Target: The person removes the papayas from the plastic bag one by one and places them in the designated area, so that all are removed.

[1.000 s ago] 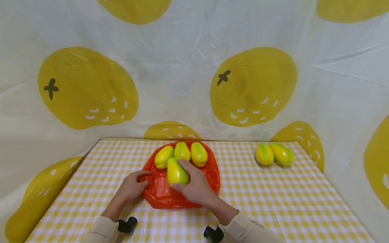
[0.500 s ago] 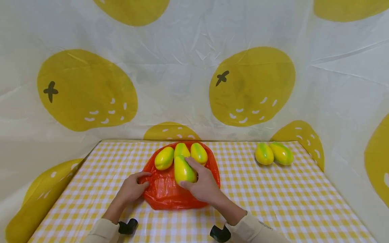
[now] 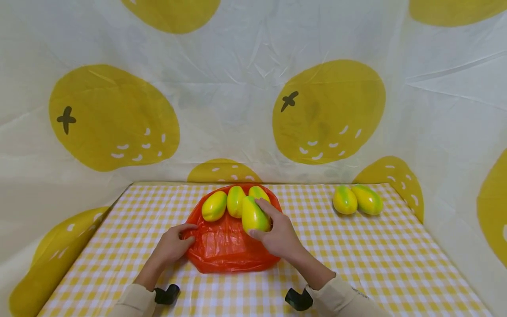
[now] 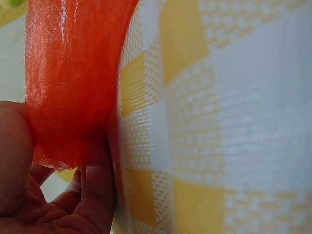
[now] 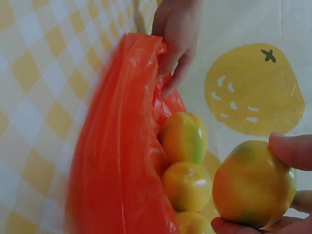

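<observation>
A red plastic bag (image 3: 222,253) lies spread on the table, its mouth facing up. Three yellow-green papayas, a left one (image 3: 214,207), a middle one (image 3: 236,202) and a right one (image 3: 258,192), sit in a row at its far side. My right hand (image 3: 281,235) grips another papaya (image 3: 253,215) over the bag's right part, partly covering the right one. In the right wrist view this held papaya (image 5: 251,187) is apart from the row. My left hand (image 3: 171,245) pinches the bag's left rim; the left wrist view shows the red film (image 4: 73,83) between thumb and fingers.
Two more papayas, one upright-looking (image 3: 344,200) and one slanted (image 3: 368,200), lie side by side at the table's far right. A yellow-checked cloth (image 3: 368,264) covers the table. Behind stands a fruit-printed curtain (image 3: 233,119).
My right hand has carried its papaya rightward across the bag, from the middle to in front of the right papaya. The left hand has stayed at the bag's rim.
</observation>
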Tool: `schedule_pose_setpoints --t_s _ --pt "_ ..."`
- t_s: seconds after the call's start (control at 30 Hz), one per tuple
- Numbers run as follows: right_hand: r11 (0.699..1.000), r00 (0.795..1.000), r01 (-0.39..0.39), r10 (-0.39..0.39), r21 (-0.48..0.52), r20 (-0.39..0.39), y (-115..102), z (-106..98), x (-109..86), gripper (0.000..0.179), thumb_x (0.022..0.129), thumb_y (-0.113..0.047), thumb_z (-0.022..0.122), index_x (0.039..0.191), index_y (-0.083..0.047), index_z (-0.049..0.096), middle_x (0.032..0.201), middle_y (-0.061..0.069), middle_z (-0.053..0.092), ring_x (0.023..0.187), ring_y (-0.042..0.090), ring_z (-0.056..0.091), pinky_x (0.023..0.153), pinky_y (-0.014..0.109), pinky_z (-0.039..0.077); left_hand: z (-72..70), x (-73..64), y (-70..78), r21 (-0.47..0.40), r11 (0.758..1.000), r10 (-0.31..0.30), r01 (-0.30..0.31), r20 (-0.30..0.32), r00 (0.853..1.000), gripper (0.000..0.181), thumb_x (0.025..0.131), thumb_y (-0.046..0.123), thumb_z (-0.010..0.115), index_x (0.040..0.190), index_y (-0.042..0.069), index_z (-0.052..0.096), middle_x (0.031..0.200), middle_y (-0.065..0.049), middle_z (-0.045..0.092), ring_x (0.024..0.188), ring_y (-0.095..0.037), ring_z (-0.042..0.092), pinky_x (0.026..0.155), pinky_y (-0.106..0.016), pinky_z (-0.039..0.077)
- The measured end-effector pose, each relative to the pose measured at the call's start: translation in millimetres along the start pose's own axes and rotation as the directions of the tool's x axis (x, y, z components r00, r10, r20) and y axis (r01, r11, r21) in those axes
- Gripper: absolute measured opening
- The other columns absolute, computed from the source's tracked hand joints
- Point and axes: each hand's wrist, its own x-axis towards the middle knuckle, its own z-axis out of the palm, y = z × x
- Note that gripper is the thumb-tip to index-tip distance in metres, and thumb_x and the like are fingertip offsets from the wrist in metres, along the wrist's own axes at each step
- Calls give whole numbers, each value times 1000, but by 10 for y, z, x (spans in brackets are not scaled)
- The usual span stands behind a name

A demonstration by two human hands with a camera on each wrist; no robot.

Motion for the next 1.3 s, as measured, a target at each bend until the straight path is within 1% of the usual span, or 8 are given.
schedule_pose_setpoints --t_s 0.17,0.3,0.4,0.53,0.6,1.0,1.17,1.3 --pt "1000 1000 5 -6 -15 -21 53 -51 11 76 87 -10 80 156 -14 49 165 12 44 149 36 45 120 57 39 5 -2 -13 -2 1000 -11 11 -1 1000 39 96 14 61 134 8 68 123 -18 64 85 -22 59 68 -28 52" --pt "999 999 12 -13 -30 -43 99 -104 17 77 86 -8 80 156 -12 49 163 11 45 149 36 45 119 57 40 17 14 -14 -2 1000 -7 7 3 1000 40 96 14 60 135 8 68 121 -18 65 83 -21 58 66 -29 51" --pt "999 999 4 -5 -35 -43 126 -152 23 77 87 -7 79 157 -12 47 165 12 43 152 37 42 119 57 40 31 21 -14 1 1000 -3 3 5 1000 40 96 14 60 135 8 68 121 -18 65 82 -20 58 66 -29 50" --pt "999 999 -8 6 -50 -45 145 -223 30 79 87 -5 79 158 -10 45 168 14 37 156 36 34 121 55 38 50 26 -14 -16 1000 -12 12 10 1000 40 96 14 61 135 8 68 121 -18 64 80 -20 58 65 -29 51" --pt "998 999 -13 10 -63 -48 156 -253 37 79 88 -5 78 159 -10 44 168 14 36 157 36 33 122 55 36 54 26 -12 -19 1000 -11 11 11 1000 39 96 14 61 135 8 68 121 -18 64 80 -20 58 65 -29 51" --pt "994 996 -64 58 -90 -66 205 -360 65 79 89 -3 77 160 -9 41 170 13 34 159 34 29 127 52 27 -2 22 -16 7 1000 17 -17 4 1000 38 96 14 62 133 8 69 120 -18 65 83 -21 58 67 -29 51" --pt "992 995 -69 61 -106 -74 212 -420 77 79 90 -3 76 160 -9 40 170 14 32 160 34 27 128 52 25 -5 20 -20 2 1000 6 -6 11 1000 40 96 15 62 135 8 68 122 -19 64 83 -21 58 67 -29 52" --pt "989 993 -90 80 -116 -83 228 -462 87 80 90 -5 75 161 -10 39 171 13 31 160 34 27 128 52 25 -1 16 -30 1 1000 -3 3 12 1000 40 96 15 62 135 8 67 124 -19 64 83 -21 58 67 -29 52"
